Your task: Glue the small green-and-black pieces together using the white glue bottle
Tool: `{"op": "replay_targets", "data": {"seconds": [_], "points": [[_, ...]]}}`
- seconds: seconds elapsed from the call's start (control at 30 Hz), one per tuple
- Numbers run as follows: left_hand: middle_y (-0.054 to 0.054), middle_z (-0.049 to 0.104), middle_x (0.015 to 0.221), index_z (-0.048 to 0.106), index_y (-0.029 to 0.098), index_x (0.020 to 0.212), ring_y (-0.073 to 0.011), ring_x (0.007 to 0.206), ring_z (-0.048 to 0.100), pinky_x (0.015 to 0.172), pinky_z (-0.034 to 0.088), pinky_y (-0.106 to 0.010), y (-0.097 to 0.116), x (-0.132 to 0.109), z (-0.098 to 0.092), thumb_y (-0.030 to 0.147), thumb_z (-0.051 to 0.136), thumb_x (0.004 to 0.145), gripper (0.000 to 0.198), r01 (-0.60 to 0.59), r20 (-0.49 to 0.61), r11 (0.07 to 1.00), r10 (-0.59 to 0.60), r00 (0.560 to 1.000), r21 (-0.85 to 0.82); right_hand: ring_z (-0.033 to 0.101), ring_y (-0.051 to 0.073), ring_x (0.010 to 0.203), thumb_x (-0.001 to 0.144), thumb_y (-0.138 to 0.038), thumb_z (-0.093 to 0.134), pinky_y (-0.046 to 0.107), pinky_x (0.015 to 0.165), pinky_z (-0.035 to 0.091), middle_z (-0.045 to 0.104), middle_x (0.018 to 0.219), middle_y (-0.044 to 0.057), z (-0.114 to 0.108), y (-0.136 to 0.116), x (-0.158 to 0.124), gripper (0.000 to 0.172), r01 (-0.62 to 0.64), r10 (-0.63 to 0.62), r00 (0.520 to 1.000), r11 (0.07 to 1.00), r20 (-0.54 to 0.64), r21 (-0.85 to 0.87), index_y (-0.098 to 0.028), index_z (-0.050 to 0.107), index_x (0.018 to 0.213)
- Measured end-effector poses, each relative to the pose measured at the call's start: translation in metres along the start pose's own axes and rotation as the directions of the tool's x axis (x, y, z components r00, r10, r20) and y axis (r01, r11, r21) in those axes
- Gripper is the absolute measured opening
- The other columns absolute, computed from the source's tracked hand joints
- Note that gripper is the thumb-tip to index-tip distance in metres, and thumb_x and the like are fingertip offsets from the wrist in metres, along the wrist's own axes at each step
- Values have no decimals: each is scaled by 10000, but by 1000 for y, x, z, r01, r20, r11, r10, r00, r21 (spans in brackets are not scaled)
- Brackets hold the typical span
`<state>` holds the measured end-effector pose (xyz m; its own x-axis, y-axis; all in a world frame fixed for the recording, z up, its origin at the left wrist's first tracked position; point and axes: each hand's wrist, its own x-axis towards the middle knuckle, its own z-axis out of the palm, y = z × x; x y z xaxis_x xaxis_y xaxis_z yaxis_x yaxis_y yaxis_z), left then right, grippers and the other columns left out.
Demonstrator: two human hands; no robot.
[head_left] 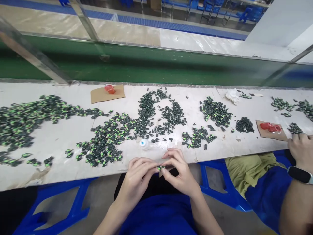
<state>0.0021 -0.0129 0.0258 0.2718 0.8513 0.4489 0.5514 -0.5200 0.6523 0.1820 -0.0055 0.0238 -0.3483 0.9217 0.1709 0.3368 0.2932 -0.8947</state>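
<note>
Between the fingertips of both hands, at the table's near edge, is a small black-and-green piece (160,167); its exact kind is too small to tell. My left hand (141,173) pinches it from the left, thumb and forefinger together. From the right, my right hand (177,171) closes thumb and forefinger on the same piece, its other fingers raised and curved. Just beyond the hands stands a small white bottle (144,144) with a blue tip. A heap of black-and-green pieces (105,140) lies to the left, and loose plain black pieces (146,111) are scattered straight ahead.
A cardboard piece (97,96) at the back left bears a red cup (110,89); another cardboard (276,137) with red cups lies right. More heaps (216,112) and crumpled white paper (232,96) are on the table. A co-worker's hand (302,150) reaches in from the right.
</note>
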Motion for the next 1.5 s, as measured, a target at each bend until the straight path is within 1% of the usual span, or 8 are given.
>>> {"op": "replay_targets", "data": {"seconds": [0.4, 0.7, 0.87, 0.97, 1.07, 1.2, 1.3, 1.5], "points": [[-3, 726, 781, 619, 201, 902, -135, 726, 657, 677, 486, -244, 7, 10, -6, 114, 491, 897, 155, -68, 144, 997, 73, 987, -40, 564, 183, 971, 766, -138, 597, 422, 957, 448, 639, 873, 32, 1, 6, -5, 155, 29, -28, 1000, 987, -7, 160, -232, 479, 730], [-34, 728, 818, 665, 196, 926, -158, 782, 664, 699, 529, -244, 7, 20, -2, 105, 535, 877, 165, -29, 224, 995, 51, 973, -98, 591, 146, 808, 770, -128, 557, 447, 958, 440, 586, 796, 2, -6, 12, -4, 183, 112, -97, 991, 980, -94, 167, -239, 412, 754], [-46, 732, 855, 667, 197, 957, -170, 819, 666, 713, 549, -255, 6, 26, 8, 114, 549, 880, 164, -14, 278, 990, 54, 959, -143, 604, 162, 828, 765, -137, 564, 459, 942, 453, 601, 835, 20, -20, 14, -2, 151, 131, -124, 985, 990, -118, 54, -237, 450, 771], [-62, 734, 892, 635, 202, 1099, -179, 849, 670, 717, 565, -261, 8, 29, 21, 116, 558, 877, 251, 18, 290, 984, 35, 956, -179, 601, 192, 875, 754, -126, 591, 456, 909, 473, 615, 844, 30, -40, 16, -3, 142, 104, -115, 979, 992, -167, -73, -237, 514, 799], [-79, 731, 913, 527, 187, 1279, -183, 875, 669, 741, 569, -265, 12, 32, 33, 115, 543, 885, 400, 67, 300, 981, -9, 954, -183, 547, 253, 1023, 779, -108, 603, 479, 892, 465, 621, 881, 51, -68, 25, -4, 171, -49, -71, 935, 945, -348, -324, -248, 584, 876], [-72, 727, 879, 552, 184, 1249, -179, 849, 672, 731, 571, -253, 12, 37, 40, 109, 544, 880, 377, 63, 287, 981, -7, 958, -185, 464, 304, 1130, 843, -153, 582, 543, 934, 411, 597, 985, 86, -101, 39, 0, 249, -329, -74, 817, 753, -572, -569, -273, 613, 1059], [-75, 723, 884, 601, 163, 1175, -171, 844, 670, 735, 571, -237, 10, 41, 41, 94, 562, 863, 322, 34, 282, 984, 17, 959, -177, 407, 323, 1203, 876, -198, 563, 553, 963, 383, 565, 1102, 108, -112, 44, 8, 284, -356, -35, 857, 683, -515, -638, -276, 592, 1148], [-88, 720, 862, 616, 148, 1136, -177, 851, 664, 740, 572, -257, 12, 48, 44, 89, 547, 874, 277, 10, 316, 982, 52, 947, -191, 335, 343, 1231, 909, -232, 524, 551, 965, 379, 547, 1104, 112, -116, 46, 29, 167, -314, 77, 930, 673, -359, -669, -259, 669, 985]]}}
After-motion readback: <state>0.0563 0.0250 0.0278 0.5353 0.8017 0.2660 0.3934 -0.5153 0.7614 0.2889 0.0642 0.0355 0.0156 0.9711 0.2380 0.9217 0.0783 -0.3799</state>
